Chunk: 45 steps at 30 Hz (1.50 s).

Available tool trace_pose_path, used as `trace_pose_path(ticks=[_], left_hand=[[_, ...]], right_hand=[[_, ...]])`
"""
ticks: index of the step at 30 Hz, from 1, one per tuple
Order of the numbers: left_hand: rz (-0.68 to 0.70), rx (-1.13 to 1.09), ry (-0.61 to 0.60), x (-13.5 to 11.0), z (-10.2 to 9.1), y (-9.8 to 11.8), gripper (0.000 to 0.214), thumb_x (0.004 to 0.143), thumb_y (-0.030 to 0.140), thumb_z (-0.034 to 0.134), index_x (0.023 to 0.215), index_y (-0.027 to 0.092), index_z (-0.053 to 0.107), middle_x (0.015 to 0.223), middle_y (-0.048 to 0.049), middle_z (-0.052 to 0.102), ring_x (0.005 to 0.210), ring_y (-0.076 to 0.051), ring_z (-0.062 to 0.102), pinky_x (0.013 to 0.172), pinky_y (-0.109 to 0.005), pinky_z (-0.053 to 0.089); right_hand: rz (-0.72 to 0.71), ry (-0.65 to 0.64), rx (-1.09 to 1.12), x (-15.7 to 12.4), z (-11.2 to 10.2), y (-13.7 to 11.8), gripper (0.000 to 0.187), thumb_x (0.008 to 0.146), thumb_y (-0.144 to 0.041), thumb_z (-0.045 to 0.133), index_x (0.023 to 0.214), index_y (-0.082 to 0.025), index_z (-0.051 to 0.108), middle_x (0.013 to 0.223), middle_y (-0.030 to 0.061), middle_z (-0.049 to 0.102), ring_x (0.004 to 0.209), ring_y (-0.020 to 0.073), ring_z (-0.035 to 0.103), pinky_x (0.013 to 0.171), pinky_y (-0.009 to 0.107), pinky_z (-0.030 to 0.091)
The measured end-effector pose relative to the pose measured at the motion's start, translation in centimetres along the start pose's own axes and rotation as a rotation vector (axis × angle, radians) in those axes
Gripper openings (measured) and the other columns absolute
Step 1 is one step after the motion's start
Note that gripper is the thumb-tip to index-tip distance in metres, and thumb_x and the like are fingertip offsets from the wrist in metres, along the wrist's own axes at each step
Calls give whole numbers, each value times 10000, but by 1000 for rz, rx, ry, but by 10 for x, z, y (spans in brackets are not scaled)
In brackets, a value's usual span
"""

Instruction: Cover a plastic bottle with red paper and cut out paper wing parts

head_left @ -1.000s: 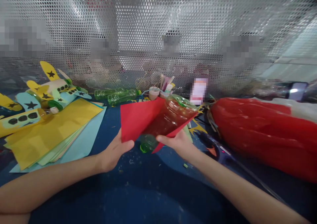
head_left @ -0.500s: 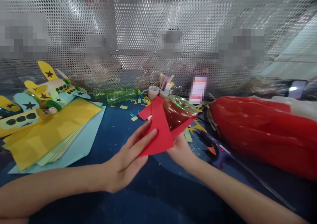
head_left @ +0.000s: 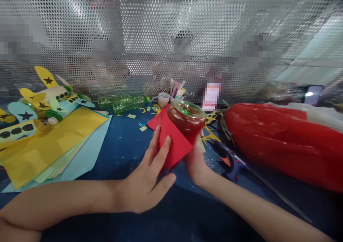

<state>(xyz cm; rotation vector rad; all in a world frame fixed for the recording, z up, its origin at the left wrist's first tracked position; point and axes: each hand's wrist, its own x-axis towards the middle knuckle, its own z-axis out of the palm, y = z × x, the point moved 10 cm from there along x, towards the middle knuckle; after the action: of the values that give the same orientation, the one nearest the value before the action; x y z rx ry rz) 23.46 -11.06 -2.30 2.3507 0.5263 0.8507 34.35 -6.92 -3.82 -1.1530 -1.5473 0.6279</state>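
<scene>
In the middle of the head view, red paper (head_left: 175, 142) is wrapped round a clear green plastic bottle (head_left: 187, 115), whose base faces up and looks red-brown against the paper. My left hand (head_left: 146, 179) lies on the paper's near left side with fingers stretched out and the thumb apart below its edge. From the right, my right hand (head_left: 197, 163) holds the wrapped bottle; most of its fingers are hidden behind the paper.
Coloured paper sheets (head_left: 59, 142) and plane models made of bottles (head_left: 53, 92) lie left. Green bottles (head_left: 128, 104), paper scraps (head_left: 211, 135) and a cup of sticks (head_left: 177, 94) are farther back. At right are a glue gun (head_left: 234, 161) with its cord and a red plastic bag (head_left: 276, 142).
The bottle has tipped more upright and shifted slightly left as the red paper closes round it. My left fingers have spread, and the thumb has come away from the paper's lower edge.
</scene>
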Motion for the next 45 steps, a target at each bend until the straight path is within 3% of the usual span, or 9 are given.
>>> trace_pose_path(ticks=[5,8,11,16,22,30,35,40,45], left_hand=[[-34,-44,-18,0,-4,-4,784,966,259,406,1476,393,-175,1578,40,-241,1450,-296,-168,1187,-539,74],[-42,-78,-61,-2,-1,-3,764,963,274,427,1488,416,-109,1581,50,-231,1460,-306,-135,1191,-529,101],[-65,-190,10,0,-8,-5,674,958,287,450,1501,427,76,1605,3,-15,1467,-314,67,1178,-526,200],[-170,-649,271,10,-29,-31,591,957,310,475,1467,433,201,1441,-49,378,1194,-228,519,1037,-447,442],[-412,-1022,244,22,-15,-69,732,799,391,704,1436,309,353,1341,-104,499,1178,-295,533,977,-469,469],[-539,-1258,209,11,24,-71,726,804,472,683,1424,262,370,1429,-130,476,1336,-314,413,1134,-528,269],[-529,-1293,202,9,27,-63,720,808,588,609,1409,250,400,1397,-136,515,1319,-337,435,1101,-540,310],[-517,-1285,185,10,22,-63,772,770,731,511,1361,236,480,1375,-114,546,1367,-328,373,1114,-493,315],[-586,-1381,95,2,32,-76,872,665,868,431,1224,225,617,1293,-101,621,1362,-365,373,1108,-511,323]], right_hand=[[-16,102,-83,10,-11,-20,650,912,-642,279,1440,-271,353,1428,74,473,1379,239,366,1156,450,275],[0,106,8,17,-17,-23,647,872,-668,363,1386,-278,400,1366,75,530,1299,239,469,1092,419,383],[78,81,78,22,-19,-18,665,822,-694,440,1319,-252,452,1262,88,609,1166,246,577,976,391,493],[362,11,90,19,-18,1,654,788,-690,530,1264,-242,526,1067,79,700,864,229,688,715,336,591],[689,-172,401,2,8,22,574,861,-647,456,1179,-200,626,824,92,749,623,225,699,548,350,592],[442,-137,151,5,17,15,480,890,-584,457,1249,-274,534,1042,65,717,989,235,689,837,362,583],[337,-177,89,-2,22,-2,590,937,-504,359,1467,-263,262,1444,77,462,1355,230,408,1114,469,340],[287,-294,120,-6,31,-14,685,917,-414,425,1512,-255,127,1452,87,455,1337,240,430,1102,473,351],[337,-218,61,0,22,-9,600,939,-506,366,1452,-214,259,1450,100,453,1341,221,427,1128,420,324]])
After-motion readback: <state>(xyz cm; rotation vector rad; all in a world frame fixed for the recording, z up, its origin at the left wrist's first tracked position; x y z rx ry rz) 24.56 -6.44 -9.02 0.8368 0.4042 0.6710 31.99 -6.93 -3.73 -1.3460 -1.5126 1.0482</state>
